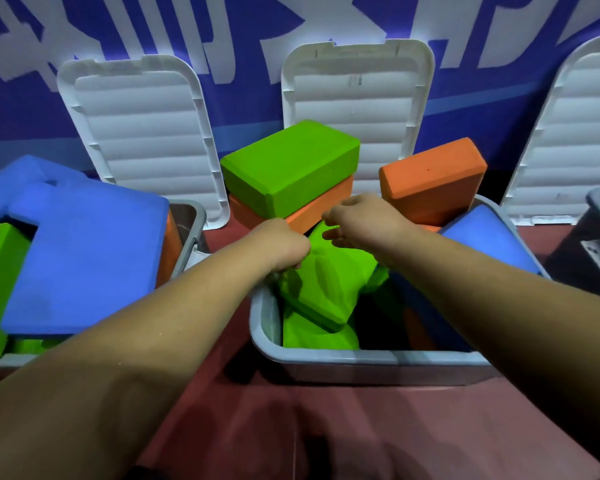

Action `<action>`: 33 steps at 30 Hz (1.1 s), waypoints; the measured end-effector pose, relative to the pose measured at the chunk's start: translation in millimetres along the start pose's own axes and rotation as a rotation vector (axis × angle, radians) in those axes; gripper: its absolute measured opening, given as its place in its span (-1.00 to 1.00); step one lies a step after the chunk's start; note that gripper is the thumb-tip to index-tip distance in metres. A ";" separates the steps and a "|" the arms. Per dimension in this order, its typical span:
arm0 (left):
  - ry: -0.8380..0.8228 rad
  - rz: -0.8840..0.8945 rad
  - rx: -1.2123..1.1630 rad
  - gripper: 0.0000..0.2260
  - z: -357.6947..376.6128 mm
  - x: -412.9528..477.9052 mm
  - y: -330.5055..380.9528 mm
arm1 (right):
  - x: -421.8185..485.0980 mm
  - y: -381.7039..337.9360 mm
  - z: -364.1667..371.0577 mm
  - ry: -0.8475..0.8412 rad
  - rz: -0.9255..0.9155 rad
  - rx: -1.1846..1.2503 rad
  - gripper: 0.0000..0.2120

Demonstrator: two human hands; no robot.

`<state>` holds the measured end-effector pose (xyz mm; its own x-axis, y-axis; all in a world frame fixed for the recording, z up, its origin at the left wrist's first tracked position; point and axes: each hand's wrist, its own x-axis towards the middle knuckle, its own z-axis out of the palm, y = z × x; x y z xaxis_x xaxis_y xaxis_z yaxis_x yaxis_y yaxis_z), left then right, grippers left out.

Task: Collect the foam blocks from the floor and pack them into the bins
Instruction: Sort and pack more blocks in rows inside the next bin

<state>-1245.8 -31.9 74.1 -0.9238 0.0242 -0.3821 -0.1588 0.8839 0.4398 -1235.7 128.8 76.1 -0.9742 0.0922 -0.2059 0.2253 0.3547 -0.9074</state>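
The fingers of my left hand [284, 245] are clamping on the upper corner of a green block [321, 289], which is leaning half inside the middle bin [361, 362]. My right hand [355, 220] is hovering just over it, fingers loosely bent; I cannot tell if they are gripping. At the middle bin's far end, 2 stacked blocks [288, 168] and 1 orange block [430, 178] are poking above the rim. Left of it, another bin [191, 216] is overflowing. Collecting is looking nearly done; settling blocks lower is remaining.

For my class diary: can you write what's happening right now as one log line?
step: packing | left hand: grips green block | right hand: loosely curled above it | place: middle bin
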 end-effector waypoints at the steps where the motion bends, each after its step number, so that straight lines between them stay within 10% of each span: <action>1: -0.015 0.059 0.036 -0.82 5.2 0.1 8.7 | -3.6 -1.2 -10.2 0.006 -0.023 -0.068 -0.74; 9: 0.007 0.352 -0.075 -0.67 53.5 6.3 61.2 | -36.0 -0.3 -101.8 0.213 -0.159 -0.439 -0.72; 15: -0.270 0.281 -0.101 -0.15 81.6 -13.5 108.3 | -54.5 34.4 -162.9 0.385 -0.099 -0.613 -0.69; 21: -0.314 0.336 -0.201 -0.41 90.8 -24.6 126.2 | -58.0 68.7 -207.5 0.497 0.059 -0.608 -0.75; 33: -0.323 0.341 -1.140 -0.45 41.4 -33.9 142.8 | -62.9 76.3 -238.9 0.291 0.289 0.153 -0.25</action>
<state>-1222.7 112.9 116.2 -0.8746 0.4313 -0.2214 -0.2897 -0.0987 0.9520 -1154.7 372.3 107.3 -0.8228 0.4333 -0.3679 0.4632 0.1359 -0.8758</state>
